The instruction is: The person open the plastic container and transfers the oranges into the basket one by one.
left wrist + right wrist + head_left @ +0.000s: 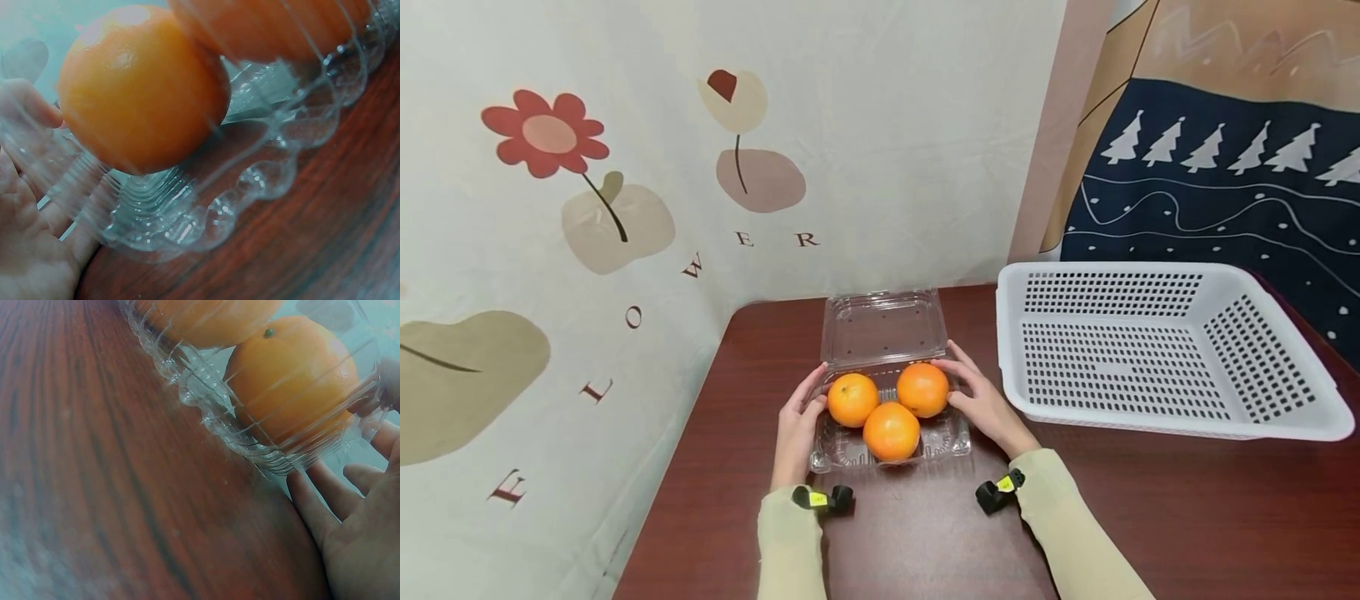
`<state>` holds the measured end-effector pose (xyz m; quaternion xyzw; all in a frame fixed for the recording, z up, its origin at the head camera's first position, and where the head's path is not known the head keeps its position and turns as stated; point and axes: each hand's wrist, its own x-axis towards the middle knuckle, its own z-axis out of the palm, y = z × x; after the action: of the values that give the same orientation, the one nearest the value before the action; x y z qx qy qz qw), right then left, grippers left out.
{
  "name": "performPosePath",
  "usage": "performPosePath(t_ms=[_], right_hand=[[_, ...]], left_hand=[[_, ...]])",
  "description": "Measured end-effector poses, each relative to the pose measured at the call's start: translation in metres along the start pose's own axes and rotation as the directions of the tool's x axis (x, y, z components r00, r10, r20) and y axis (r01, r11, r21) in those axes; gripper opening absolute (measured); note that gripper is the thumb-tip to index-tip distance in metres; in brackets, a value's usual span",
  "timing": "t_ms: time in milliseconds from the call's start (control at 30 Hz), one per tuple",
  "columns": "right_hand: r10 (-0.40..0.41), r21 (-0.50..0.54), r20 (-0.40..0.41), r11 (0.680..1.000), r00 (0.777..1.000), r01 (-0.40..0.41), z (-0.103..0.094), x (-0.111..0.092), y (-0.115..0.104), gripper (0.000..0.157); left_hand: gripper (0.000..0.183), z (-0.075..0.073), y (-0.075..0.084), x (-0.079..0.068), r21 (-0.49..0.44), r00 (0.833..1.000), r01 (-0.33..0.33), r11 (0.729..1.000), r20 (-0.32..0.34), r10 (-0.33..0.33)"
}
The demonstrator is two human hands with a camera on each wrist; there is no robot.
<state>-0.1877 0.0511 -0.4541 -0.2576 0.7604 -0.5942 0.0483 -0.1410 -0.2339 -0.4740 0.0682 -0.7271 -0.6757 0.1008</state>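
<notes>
A clear plastic clamshell container point(953, 440) sits on the table with its lid point(884, 327) folded back. Three oranges lie inside: one at the left point(853, 400), one at the right point(922, 389) and one at the front point(891, 432). The left hand point(793, 432) grips the container's left side, thumb over the rim beside the left orange. On the opposite side, the right hand point(988, 406) grips the wall, its thumb close to the right orange. Both wrist views show fingers along the outside of the ribbed wall.
A white perforated plastic basket point(1112, 417) stands to the right of the container. The reddish-brown table point(917, 542) meets a pale printed curtain point(895, 167) at the back and left. A dark blue cloth with tree prints point(1210, 200) hangs behind the basket.
</notes>
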Motion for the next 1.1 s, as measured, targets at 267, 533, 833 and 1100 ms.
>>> performPosePath(t_ms=[267, 533, 833, 1100], right_hand=[[-0.005, -0.001, -0.001, 1.000, 1.000, 0.005, 0.0000, -0.0008, 0.0002, 0.050], [-0.001, -0.011, -0.002, 1.000, 1.000, 0.001, 0.0003, -0.0009, -0.0006, 0.049], [0.001, -0.023, -0.006, 1.000, 1.000, -0.002, -0.0004, -0.0012, -0.0027, 0.048], [0.005, -0.017, 0.003, 1.000, 1.000, -0.005, -0.0004, -0.0014, -0.0032, 0.048]], left_hand=[[0.040, 0.0004, -0.0011, 0.0005, -0.014, 1.000, 0.000, 1.000, -0.002, 0.000], [0.040, -0.0001, -0.0002, 0.0006, -0.017, 1.000, -0.004, 1.000, 0.003, 0.004], [0.040, 0.0003, 0.0009, 0.0010, -0.021, 1.000, 0.006, 1.000, 0.000, -0.006], [0.039, -0.0005, 0.0008, 0.0005, -0.014, 1.000, 0.009, 1.000, 0.001, -0.009]])
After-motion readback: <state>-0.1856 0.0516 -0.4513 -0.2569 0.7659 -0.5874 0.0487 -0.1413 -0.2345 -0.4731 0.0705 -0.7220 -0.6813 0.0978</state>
